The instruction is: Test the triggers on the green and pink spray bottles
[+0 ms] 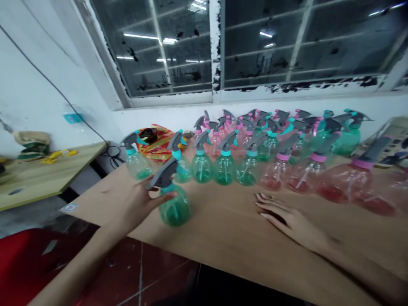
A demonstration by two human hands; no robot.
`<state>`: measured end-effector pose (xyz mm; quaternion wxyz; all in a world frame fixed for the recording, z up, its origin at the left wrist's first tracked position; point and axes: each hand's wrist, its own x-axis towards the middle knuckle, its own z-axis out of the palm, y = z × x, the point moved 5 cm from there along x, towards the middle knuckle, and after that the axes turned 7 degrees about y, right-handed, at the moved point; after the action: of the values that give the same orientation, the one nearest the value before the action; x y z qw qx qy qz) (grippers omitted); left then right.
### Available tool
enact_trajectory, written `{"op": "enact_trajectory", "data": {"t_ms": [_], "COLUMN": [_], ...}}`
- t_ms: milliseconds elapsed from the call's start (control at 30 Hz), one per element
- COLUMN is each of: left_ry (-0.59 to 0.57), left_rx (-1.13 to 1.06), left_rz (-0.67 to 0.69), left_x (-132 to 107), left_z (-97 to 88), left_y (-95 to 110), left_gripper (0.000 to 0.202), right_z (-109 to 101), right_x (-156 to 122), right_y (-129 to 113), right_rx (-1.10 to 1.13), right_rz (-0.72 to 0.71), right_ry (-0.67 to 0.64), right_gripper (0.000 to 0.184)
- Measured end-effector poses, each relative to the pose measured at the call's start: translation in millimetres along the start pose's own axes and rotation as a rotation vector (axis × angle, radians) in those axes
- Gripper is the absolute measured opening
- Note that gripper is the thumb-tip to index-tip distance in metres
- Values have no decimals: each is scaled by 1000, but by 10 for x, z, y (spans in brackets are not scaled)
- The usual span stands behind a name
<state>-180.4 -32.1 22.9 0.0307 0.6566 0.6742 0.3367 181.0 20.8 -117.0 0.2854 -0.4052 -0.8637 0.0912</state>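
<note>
My left hand (145,204) is closed round the neck of a green spray bottle (174,210) with a grey and turquoise trigger head. This bottle stands near the front left of the table, upright or nearly so. On the bare tabletop at the right rests my right hand (287,219), fingers stretched out and holding nothing. Beyond both hands runs a row of spray bottles: clear green ones such as this bottle (202,170) at the left, and pink ones such as this bottle (272,176) to the right. The bottles nearest my right hand stand apart from its fingertips.
More pink and green spray bottles crowd the back of the brown table (216,229) below the window (178,55). A red and yellow bag (156,148) lies at the back left. A box (389,140) stands at the far right. Another table (38,178) is at left, near a red surface (32,267).
</note>
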Motion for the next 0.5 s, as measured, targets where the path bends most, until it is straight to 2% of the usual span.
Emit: {"op": "enact_trajectory", "data": {"t_ms": [67, 167, 333, 500], "left_ry": [83, 164, 288, 357], "left_rx": [-25, -233, -344, -377], "left_rz": [-133, -181, -134, -83], "left_x": [68, 227, 540, 810], "left_z": [-176, -272, -136, 38], "left_y": [-301, -603, -946, -1135], "left_gripper": [45, 42, 47, 43], "right_z": [17, 29, -23, -94], "right_x": [-22, -47, -33, 22], "right_y": [-8, -29, -84, -175], "right_rx": [0, -5, -36, -12], "right_rz": [12, 20, 51, 78], "right_ry": [22, 43, 62, 133], "right_gripper": [38, 38, 38, 37]}}
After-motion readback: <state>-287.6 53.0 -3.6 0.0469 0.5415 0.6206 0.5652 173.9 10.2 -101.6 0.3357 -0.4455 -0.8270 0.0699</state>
